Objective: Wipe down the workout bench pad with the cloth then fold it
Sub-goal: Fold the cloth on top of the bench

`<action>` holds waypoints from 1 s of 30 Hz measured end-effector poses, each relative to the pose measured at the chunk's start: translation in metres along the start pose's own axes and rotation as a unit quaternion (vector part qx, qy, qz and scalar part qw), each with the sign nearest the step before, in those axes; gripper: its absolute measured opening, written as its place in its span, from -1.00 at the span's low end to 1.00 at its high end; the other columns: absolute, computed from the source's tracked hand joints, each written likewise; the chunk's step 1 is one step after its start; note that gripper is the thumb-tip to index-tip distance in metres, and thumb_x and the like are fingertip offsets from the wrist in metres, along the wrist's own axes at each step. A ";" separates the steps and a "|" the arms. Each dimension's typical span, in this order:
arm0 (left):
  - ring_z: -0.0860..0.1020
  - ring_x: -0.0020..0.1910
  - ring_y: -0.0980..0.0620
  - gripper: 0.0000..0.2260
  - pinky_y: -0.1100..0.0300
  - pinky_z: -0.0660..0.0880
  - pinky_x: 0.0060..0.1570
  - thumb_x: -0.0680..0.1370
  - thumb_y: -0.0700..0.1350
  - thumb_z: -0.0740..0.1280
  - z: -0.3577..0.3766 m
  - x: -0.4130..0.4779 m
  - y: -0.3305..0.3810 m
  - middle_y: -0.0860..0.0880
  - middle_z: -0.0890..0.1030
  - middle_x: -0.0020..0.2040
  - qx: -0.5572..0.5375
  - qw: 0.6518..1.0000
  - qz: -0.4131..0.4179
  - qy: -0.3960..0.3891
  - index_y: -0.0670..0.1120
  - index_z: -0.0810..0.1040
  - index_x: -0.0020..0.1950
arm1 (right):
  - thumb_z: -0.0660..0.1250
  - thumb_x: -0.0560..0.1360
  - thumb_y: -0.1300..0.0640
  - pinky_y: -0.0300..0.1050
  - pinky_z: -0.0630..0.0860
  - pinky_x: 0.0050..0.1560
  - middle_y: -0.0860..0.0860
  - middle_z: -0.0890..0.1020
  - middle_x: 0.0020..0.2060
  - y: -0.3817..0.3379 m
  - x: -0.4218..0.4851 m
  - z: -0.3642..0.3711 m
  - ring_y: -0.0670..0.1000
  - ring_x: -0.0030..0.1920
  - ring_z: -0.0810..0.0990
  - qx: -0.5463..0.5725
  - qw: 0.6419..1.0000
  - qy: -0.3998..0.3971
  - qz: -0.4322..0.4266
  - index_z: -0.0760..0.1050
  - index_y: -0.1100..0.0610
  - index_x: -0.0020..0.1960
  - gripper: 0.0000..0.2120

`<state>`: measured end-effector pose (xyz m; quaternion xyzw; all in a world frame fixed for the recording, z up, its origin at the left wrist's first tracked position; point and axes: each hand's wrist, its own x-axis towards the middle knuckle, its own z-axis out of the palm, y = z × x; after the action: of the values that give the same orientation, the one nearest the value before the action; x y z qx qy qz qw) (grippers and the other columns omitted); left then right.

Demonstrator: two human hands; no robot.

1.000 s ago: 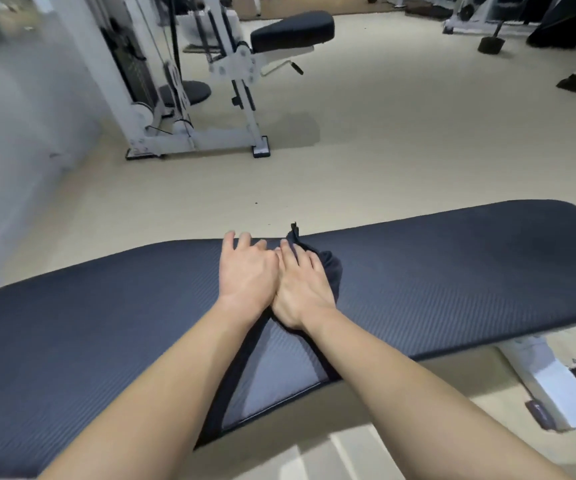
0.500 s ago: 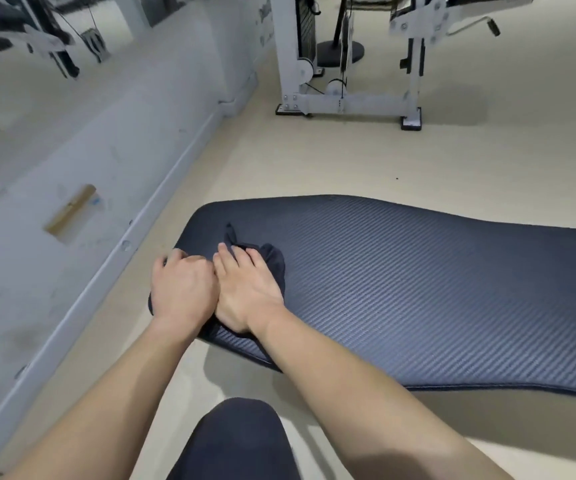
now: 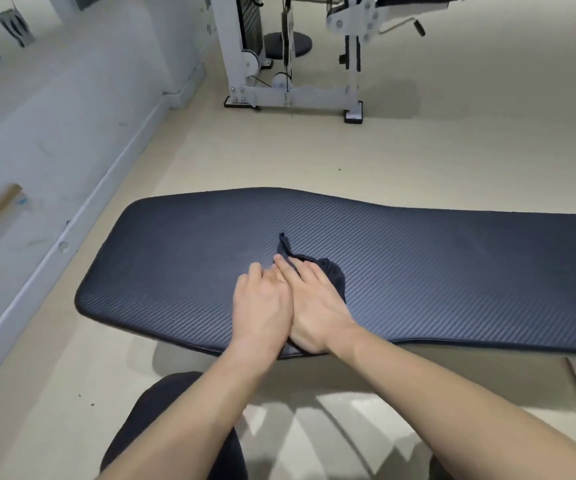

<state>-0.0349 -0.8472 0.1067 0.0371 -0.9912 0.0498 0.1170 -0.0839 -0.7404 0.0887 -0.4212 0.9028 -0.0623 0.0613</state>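
Both flat, fingers extended: left hand (image 3: 262,299), right hand (image 3: 314,303) pressing dark cloth (image 3: 328,271) onto counter pad (image 3: 452,271), left of middle. Keep even pressure, overlap strokes, cover far edge.

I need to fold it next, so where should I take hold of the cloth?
Pinch the pointed corner of the cloth that sticks out past the fingertips, coming from above on the far side. It is the only loose part; both hands pin the rest flat on the bench pad.
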 end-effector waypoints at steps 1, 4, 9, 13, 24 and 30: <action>0.51 -0.20 -0.11 -0.73 0.06 0.40 -0.31 0.42 -0.19 0.19 0.000 0.007 0.020 -0.03 0.61 -0.31 -0.008 1.000 0.012 -0.003 -0.18 0.69 -0.13 | 0.11 0.56 -0.07 0.08 -0.04 0.59 0.15 0.06 0.63 0.017 -0.014 -0.003 0.16 0.61 0.04 0.000 1.000 -0.001 0.024 0.07 0.24 0.62 -0.28; 0.53 -0.17 -0.10 -0.88 0.07 0.45 -0.29 0.39 -0.20 0.40 0.000 0.025 0.080 -0.01 0.64 -0.25 -0.063 0.996 0.062 -0.010 -0.15 0.70 -0.13 | 0.08 0.56 -0.09 0.05 -0.05 0.60 0.12 0.03 0.64 0.069 -0.057 -0.012 0.16 0.61 0.02 0.013 0.995 -0.001 0.096 0.07 0.24 0.62 -0.27; 0.53 0.05 -0.08 -0.79 0.01 0.51 -0.09 0.50 -0.19 0.28 -0.007 0.044 0.131 0.02 0.66 0.04 -0.168 0.980 0.071 -0.081 -0.09 0.66 0.05 | 0.32 0.50 0.03 -0.11 0.26 0.49 0.08 0.15 0.59 0.124 -0.108 -0.035 0.04 0.52 0.27 0.221 0.958 0.066 0.171 0.26 0.11 0.55 -0.35; 0.49 0.19 -0.02 -0.79 -0.01 0.55 0.02 0.57 -0.05 0.26 -0.010 0.039 0.137 0.11 0.59 0.15 -0.245 0.963 0.048 -0.104 0.02 0.54 0.18 | 0.42 0.38 0.22 -0.29 0.27 0.45 0.03 0.30 0.44 0.146 -0.123 -0.045 -0.08 0.44 0.35 0.371 0.898 0.114 0.207 0.35 0.04 0.47 -0.32; 0.51 -0.31 0.10 -0.89 0.08 0.51 -0.14 0.44 -0.18 0.36 -0.038 0.052 0.136 0.10 0.58 -0.28 -0.575 0.802 -0.134 -0.086 0.02 0.49 -0.17 | 0.50 0.46 0.32 -0.28 0.53 -0.10 0.03 0.58 -0.13 0.182 -0.142 -0.083 -0.05 -0.15 0.57 0.589 0.748 0.116 0.283 0.61 0.14 -0.02 -0.84; 0.47 -0.28 0.08 -0.71 0.20 0.39 -0.24 0.51 -0.37 0.20 -0.049 0.066 0.145 0.02 0.59 -0.16 -0.708 0.672 -0.178 -0.125 0.00 0.58 -0.12 | 0.14 0.50 0.49 -0.16 0.29 -0.31 0.10 0.47 -0.25 0.200 -0.153 -0.102 -0.01 -0.39 0.48 0.640 0.685 0.122 0.325 0.52 0.15 -0.04 -0.70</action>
<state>-0.1002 -0.7024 0.1570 0.1246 -0.7090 -0.6940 -0.0104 -0.1535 -0.4893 0.1650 0.0514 0.7230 -0.6522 0.2220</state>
